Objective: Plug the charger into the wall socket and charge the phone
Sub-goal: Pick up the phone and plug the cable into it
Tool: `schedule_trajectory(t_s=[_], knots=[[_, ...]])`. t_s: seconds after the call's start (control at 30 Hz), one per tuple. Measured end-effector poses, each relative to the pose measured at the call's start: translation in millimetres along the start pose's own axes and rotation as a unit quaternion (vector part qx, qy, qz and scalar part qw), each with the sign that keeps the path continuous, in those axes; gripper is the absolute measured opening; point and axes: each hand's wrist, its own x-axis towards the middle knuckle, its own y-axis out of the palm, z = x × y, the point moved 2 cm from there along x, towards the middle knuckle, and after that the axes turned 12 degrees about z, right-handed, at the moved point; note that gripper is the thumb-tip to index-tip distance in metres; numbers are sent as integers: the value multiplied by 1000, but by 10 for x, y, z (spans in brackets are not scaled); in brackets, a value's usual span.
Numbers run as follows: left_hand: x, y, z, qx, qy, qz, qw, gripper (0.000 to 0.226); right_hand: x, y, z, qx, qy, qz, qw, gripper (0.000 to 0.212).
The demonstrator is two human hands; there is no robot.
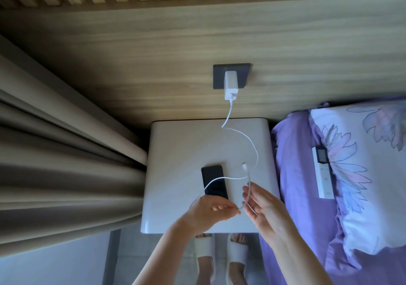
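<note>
A white charger (230, 85) sits plugged in the dark grey wall socket (219, 75) on the wooden wall. Its white cable (250, 139) runs down over the white bedside table (186, 144) and loops across the black phone (214, 182), which lies flat near the table's front. My left hand (208, 211) pinches the cable near the front edge. My right hand (263, 205) holds the cable's last stretch between thumb and fingers. The free plug end (244, 166) sticks up above my right hand, apart from the phone.
Beige curtains (66, 152) hang to the left of the table. A bed with purple sheets (301, 174), a floral pillow (369, 163) and a white remote (321, 172) lies on the right. White slippers (219, 254) show on the floor below.
</note>
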Motion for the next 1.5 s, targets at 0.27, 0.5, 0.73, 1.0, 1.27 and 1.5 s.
schedule_trajectory(t_s=[0.27,0.5,0.73,1.0,1.27,1.5], knots=[[172,-94,143,-116,29,-125,985,14,65,-56,71,-13,-54,34,998,20],[658,-491,704,-240,-154,-307,908,32,502,-159,-79,-335,-42,-3,941,11],[1050,-491,999,-286,-188,-298,891,37,1085,-193,-384,-534,-52,36,843,13],[1189,-456,949,-259,-166,-240,920,30,1236,-228,-492,-466,-23,41,883,20],[1200,-383,940,-253,-167,-274,913,7,1202,-208,-369,-462,-15,44,886,15],[691,-663,521,-79,-78,-424,899,3,763,119,-24,-441,-87,80,890,21]])
